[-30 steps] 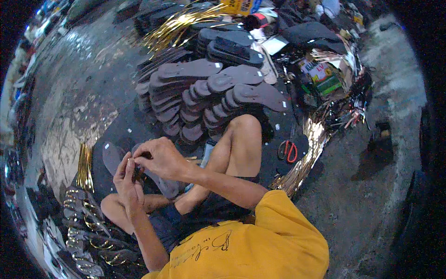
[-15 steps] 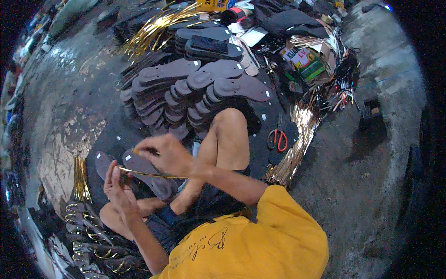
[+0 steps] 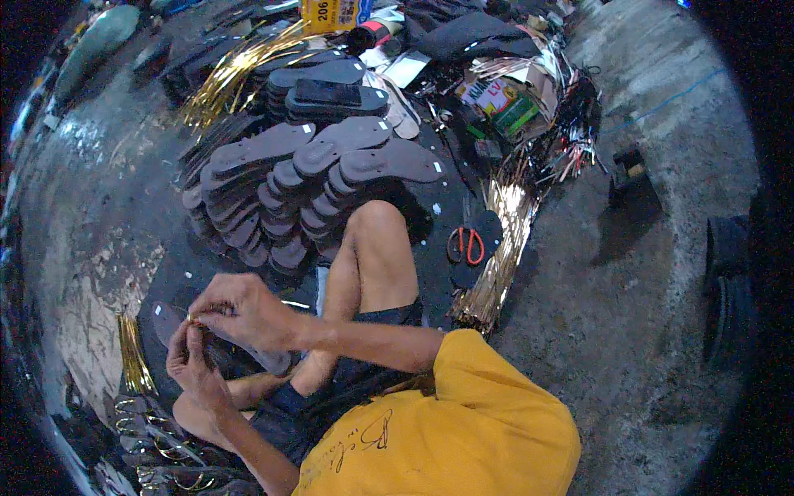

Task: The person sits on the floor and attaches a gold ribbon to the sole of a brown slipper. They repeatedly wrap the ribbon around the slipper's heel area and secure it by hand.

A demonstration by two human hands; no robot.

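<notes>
My left hand (image 3: 195,368) is raised over my bent leg, its thumb and fingers pinched on a thin gold strip (image 3: 192,319). Fingertips of my right hand (image 3: 244,312) close on the strip at the same spot, touching or nearly touching the left ones. Much of the strip is hidden by the hands. Below them lie dark sandal soles, one sole (image 3: 165,321) left of the fingers and another sole (image 3: 273,361) partly covered by my right forearm. Each hand is closed; the exact grip is too small to make out.
Stacked dark soles (image 3: 289,178) stand beyond my knee. Red-handled scissors (image 3: 466,245) lie to the right, beside a bundle of shiny strips (image 3: 506,240). Gold strips (image 3: 132,355) and sandals with gold straps (image 3: 161,446) are at the left. A printed carton (image 3: 509,107) sits far right.
My right hand has come down and left to meet the left fingertips. The gold strip stretched below it before is now mostly hidden. The whole view has shifted slightly.
</notes>
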